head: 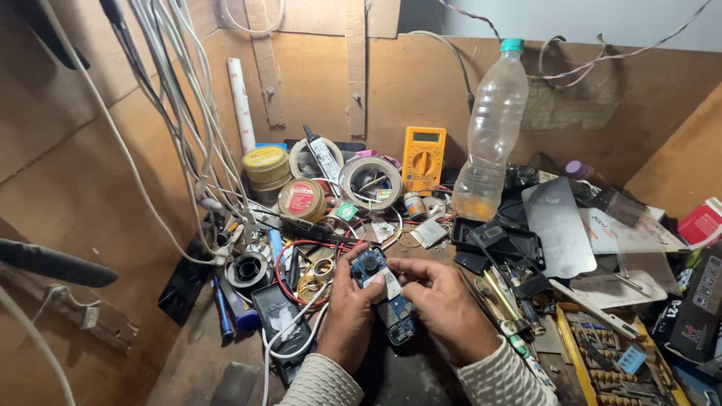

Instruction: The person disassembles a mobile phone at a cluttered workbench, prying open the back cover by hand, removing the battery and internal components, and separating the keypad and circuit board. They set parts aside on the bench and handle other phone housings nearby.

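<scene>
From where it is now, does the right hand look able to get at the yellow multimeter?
Probably yes. The right hand is holding the blue circuit board, but the yellow multimeter stands in the open behind low clutter, with nothing tall in between.

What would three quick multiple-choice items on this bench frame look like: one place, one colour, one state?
1. Where does the clear plastic bottle stand?
A. Behind the hands, right of the yellow meter
B. Lying on the floor
C. Left of the round tins

2. What colour is the bottle's cap?
A. Red
B. Teal green
C. Black

3. How is the small blue circuit board held?
A. Lying untouched on the bench
B. In the left hand only
C. Between both hands

Key: 1 A, the bottle is upright just right of the meter at the back wall. 2 B, the cap reads teal green. 3 C, the left hand and right hand both grip the board.
</scene>
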Available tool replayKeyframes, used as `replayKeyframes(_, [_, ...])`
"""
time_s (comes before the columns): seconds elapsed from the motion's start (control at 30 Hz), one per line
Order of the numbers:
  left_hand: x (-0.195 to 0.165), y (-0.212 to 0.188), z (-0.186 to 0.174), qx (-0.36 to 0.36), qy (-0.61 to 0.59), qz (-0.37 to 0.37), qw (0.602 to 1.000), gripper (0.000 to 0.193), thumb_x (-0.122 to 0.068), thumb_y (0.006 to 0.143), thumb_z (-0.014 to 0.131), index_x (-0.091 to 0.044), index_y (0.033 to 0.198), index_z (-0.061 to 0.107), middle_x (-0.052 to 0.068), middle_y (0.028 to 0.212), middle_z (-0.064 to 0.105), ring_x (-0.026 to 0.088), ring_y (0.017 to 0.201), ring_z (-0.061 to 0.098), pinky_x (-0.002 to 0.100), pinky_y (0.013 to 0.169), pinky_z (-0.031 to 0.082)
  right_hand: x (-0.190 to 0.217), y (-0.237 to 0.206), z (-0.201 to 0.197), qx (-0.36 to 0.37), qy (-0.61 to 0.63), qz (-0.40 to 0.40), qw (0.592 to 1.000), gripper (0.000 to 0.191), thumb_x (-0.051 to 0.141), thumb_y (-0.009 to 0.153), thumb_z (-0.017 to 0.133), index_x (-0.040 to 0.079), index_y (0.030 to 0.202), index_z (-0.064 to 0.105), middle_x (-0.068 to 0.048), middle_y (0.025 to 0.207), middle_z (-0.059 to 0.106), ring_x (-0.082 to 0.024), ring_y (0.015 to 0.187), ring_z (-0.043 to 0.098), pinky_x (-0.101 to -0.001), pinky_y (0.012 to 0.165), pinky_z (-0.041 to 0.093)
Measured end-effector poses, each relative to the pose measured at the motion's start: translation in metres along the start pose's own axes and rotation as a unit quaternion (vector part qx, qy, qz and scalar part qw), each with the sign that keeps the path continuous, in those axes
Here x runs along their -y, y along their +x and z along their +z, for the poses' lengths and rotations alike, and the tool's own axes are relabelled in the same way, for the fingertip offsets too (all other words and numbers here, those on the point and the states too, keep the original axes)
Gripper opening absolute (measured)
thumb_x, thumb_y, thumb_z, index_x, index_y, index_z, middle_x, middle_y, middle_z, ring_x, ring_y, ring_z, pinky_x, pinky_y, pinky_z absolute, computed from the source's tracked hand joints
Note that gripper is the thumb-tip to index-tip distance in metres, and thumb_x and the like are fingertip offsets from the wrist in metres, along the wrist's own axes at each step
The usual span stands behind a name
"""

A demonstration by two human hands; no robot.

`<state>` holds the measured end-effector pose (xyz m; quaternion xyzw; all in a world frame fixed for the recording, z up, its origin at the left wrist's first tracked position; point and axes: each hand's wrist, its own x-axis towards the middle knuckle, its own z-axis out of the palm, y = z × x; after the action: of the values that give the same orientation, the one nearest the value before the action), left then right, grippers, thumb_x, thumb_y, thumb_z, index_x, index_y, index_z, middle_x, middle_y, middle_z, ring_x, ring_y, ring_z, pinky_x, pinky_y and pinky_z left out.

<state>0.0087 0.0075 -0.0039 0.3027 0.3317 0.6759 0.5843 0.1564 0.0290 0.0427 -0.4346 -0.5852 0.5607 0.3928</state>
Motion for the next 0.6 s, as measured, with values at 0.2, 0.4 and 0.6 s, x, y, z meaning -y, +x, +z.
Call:
replayKeyframes(0.2, [-0.002,-0.002,0.002,-0.01,0.036,0.011,0.999,0.059,-0.003,0.087,0.064,-0.009,0.143,0.047,0.008,0.113,0.066,0.015,0.103,0.063,0.03,0.093,0.051,-0.001,0.002,-0.002,-0.002,-0.011,0.006,1.0,0.045,0.0,0.08,0.06,-0.006,0.123,0.071,-0.01,0.11,0.079,-0.013,0.094,0.07,-0.026,0.084,0.055])
replayKeyframes(0.4, [-0.004,-0.006,0.002,0.01,0.024,0.018,0.999,0.055,-0.004,0.09,0.065,-0.007,0.142,0.047,0.01,0.112,0.066,0.015,0.101,0.063,0.03,0.09,0.052,-0.006,-0.007,-0.004,-0.021,-0.157,-0.112,0.981,0.045,0.009,0.082,0.061,-0.003,0.123,0.073,-0.01,0.102,0.074,-0.014,0.091,0.069,-0.0258,0.082,0.054])
replayKeyframes(0.6, [-0.007,-0.007,0.006,-0.016,0.02,-0.004,1.0,0.053,-0.003,0.088,0.064,-0.006,0.138,0.048,0.01,0.113,0.067,0.017,0.1,0.067,0.031,0.087,0.057,-0.009,0.01,-0.008,-0.011,-0.047,0.022,0.999,0.04,0.005,0.083,0.061,-0.003,0.12,0.073,-0.004,0.094,0.078,-0.012,0.077,0.067,-0.0258,0.071,0.055])
